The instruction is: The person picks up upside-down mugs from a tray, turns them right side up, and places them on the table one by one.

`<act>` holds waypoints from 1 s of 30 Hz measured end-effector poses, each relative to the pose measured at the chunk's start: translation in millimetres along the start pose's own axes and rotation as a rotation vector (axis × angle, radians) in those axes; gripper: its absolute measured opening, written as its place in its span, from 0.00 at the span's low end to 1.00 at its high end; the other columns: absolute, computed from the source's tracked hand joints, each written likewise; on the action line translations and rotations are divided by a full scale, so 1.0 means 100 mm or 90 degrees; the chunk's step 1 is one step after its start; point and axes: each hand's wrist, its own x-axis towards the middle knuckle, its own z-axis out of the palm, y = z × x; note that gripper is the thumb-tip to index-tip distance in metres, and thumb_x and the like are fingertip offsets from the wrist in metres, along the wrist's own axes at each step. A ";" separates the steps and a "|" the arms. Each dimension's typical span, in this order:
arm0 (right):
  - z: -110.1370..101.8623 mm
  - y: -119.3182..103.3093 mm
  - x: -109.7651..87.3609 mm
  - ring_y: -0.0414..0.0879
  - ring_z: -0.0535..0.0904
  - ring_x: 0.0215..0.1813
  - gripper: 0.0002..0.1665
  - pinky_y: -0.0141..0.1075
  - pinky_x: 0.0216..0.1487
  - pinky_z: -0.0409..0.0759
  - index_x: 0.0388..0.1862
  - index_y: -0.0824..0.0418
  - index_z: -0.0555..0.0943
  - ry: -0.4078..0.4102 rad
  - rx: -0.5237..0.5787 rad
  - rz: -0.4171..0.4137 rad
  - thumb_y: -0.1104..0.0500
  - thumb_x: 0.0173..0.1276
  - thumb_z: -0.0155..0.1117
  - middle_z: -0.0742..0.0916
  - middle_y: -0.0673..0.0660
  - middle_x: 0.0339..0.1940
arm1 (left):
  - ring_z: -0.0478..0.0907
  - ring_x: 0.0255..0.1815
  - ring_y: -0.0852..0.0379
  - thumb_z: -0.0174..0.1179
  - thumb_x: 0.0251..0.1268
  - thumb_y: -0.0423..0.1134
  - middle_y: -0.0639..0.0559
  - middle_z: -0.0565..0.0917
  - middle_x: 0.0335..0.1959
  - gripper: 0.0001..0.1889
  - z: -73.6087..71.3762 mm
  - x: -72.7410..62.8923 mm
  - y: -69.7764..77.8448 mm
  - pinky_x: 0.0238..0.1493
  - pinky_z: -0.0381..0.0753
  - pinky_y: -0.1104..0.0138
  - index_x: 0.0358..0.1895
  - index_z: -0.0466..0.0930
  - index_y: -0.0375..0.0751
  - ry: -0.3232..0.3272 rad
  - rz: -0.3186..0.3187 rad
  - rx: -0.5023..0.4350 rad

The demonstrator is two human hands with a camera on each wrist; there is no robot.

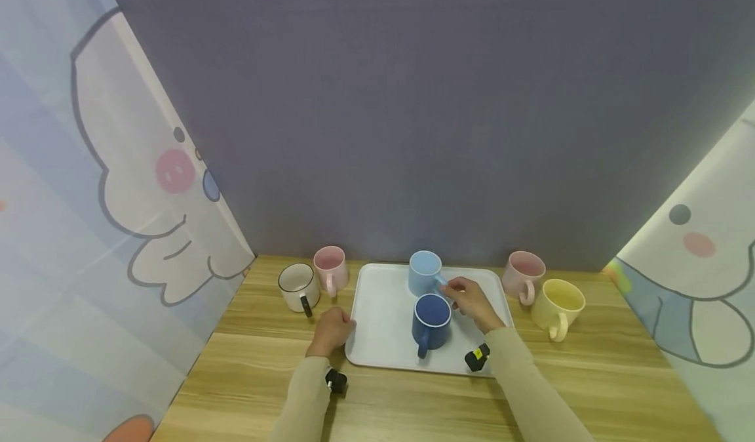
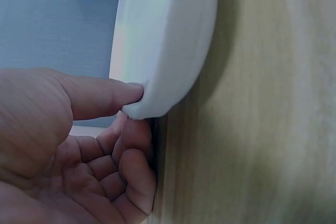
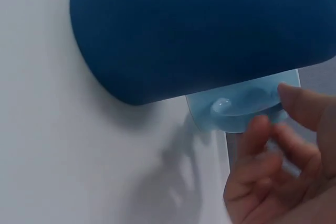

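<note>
A white tray [image 1: 380, 324] lies on the wooden table, and my left hand [image 1: 332, 331] pinches its left edge. In the left wrist view the thumb [image 2: 126, 94] presses on the tray's rim [image 2: 157, 77], with curled fingers beneath it. Towards the back of the tray stands a light blue mug [image 1: 423, 275], upright, its handle pointing right. My right hand [image 1: 468, 298] holds that handle between thumb and fingers; the right wrist view shows the thumb [image 3: 302, 103] on it. A dark blue mug [image 1: 431, 327] stands upright in front, partly covering the light blue one in the right wrist view.
Left of the tray stand a white mug [image 1: 298, 290] with a dark rim and a pink mug [image 1: 331, 270]. Right of it are another pink mug [image 1: 522, 275] and a yellow mug [image 1: 554, 307]. A grey panel [image 1: 413, 134] rises behind the table [image 1: 248, 370].
</note>
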 end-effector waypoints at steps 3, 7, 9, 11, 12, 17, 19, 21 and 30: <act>0.00 0.03 0.03 0.46 0.78 0.31 0.15 0.32 0.26 0.69 0.49 0.67 0.81 -0.018 0.012 -0.022 0.55 0.75 0.64 0.83 0.50 0.33 | 0.76 0.29 0.52 0.64 0.61 0.34 0.47 0.82 0.27 0.07 0.01 0.00 -0.01 0.33 0.75 0.61 0.28 0.79 0.36 -0.001 -0.002 0.002; 0.01 0.05 0.05 0.47 0.76 0.31 0.15 0.32 0.26 0.68 0.49 0.66 0.82 -0.033 0.027 -0.024 0.54 0.76 0.63 0.82 0.49 0.32 | 0.75 0.28 0.53 0.64 0.61 0.35 0.47 0.81 0.26 0.07 0.02 0.00 -0.02 0.30 0.73 0.63 0.27 0.79 0.37 -0.001 -0.004 0.007; 0.02 0.06 0.05 0.46 0.75 0.30 0.14 0.32 0.26 0.68 0.48 0.65 0.82 -0.033 0.034 -0.014 0.54 0.76 0.63 0.82 0.49 0.31 | 0.74 0.28 0.53 0.64 0.62 0.35 0.48 0.81 0.26 0.07 0.02 0.00 -0.02 0.30 0.73 0.63 0.27 0.79 0.37 -0.002 -0.008 0.009; 0.03 0.06 0.04 0.46 0.74 0.29 0.14 0.32 0.26 0.67 0.46 0.64 0.82 -0.035 0.036 -0.008 0.53 0.76 0.63 0.81 0.48 0.31 | 0.74 0.27 0.53 0.64 0.62 0.35 0.48 0.81 0.25 0.07 0.02 0.00 -0.02 0.29 0.73 0.64 0.27 0.79 0.37 -0.003 -0.009 0.009; 0.03 0.06 0.04 0.45 0.73 0.29 0.14 0.32 0.26 0.67 0.45 0.64 0.82 -0.035 0.036 -0.006 0.53 0.76 0.63 0.80 0.48 0.30 | 0.74 0.27 0.53 0.64 0.62 0.35 0.48 0.81 0.25 0.07 0.02 0.00 -0.01 0.29 0.72 0.64 0.27 0.79 0.37 -0.004 -0.009 0.009; 0.03 0.07 0.04 0.44 0.70 0.26 0.14 0.31 0.25 0.64 0.36 0.62 0.81 -0.032 0.042 -0.005 0.51 0.75 0.64 0.76 0.48 0.24 | 0.74 0.27 0.53 0.64 0.62 0.35 0.48 0.81 0.25 0.07 0.02 0.00 -0.01 0.29 0.72 0.63 0.27 0.79 0.37 -0.001 -0.004 0.010; 0.03 0.07 0.03 0.43 0.69 0.25 0.15 0.31 0.25 0.64 0.34 0.61 0.81 -0.037 0.044 -0.007 0.51 0.75 0.64 0.75 0.48 0.21 | 0.74 0.27 0.53 0.64 0.61 0.35 0.48 0.81 0.25 0.07 0.02 0.00 0.00 0.29 0.72 0.63 0.27 0.79 0.37 0.002 -0.003 0.010; 0.03 0.06 0.02 0.42 0.68 0.24 0.14 0.31 0.25 0.64 0.32 0.60 0.80 -0.043 0.050 -0.006 0.52 0.76 0.63 0.74 0.47 0.20 | 0.75 0.27 0.53 0.64 0.61 0.35 0.47 0.81 0.25 0.07 0.02 0.00 0.00 0.29 0.73 0.63 0.27 0.79 0.37 0.003 -0.004 0.008; 0.01 0.02 0.04 0.39 0.65 0.24 0.17 0.31 0.25 0.64 0.34 0.63 0.80 -0.051 0.057 -0.006 0.53 0.79 0.57 0.75 0.46 0.23 | 0.76 0.29 0.52 0.64 0.61 0.35 0.47 0.82 0.26 0.07 0.02 -0.01 0.01 0.31 0.74 0.62 0.28 0.80 0.37 0.005 -0.003 0.003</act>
